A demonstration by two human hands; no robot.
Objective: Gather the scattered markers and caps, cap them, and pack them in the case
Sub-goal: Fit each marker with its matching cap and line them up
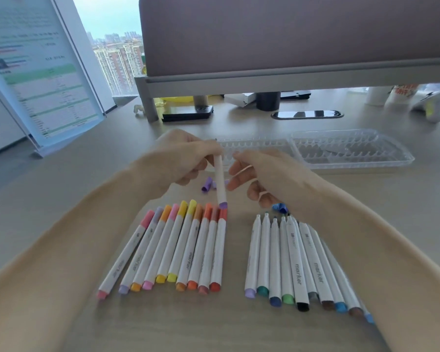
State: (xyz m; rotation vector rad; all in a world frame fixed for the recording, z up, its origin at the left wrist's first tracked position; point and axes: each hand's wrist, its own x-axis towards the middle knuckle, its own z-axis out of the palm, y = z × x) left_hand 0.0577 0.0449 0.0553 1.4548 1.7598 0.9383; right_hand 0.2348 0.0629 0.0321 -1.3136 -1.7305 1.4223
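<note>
A marker (220, 179) is gripped by the left hand (181, 158), the right hand (262, 171) held slack. The case (353, 148) is laid open behind.

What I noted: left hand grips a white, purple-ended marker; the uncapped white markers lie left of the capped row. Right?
One slip: the head view shows the uncapped white markers right of the capped row. The left hand does grip the white, purple-ended marker.
</note>
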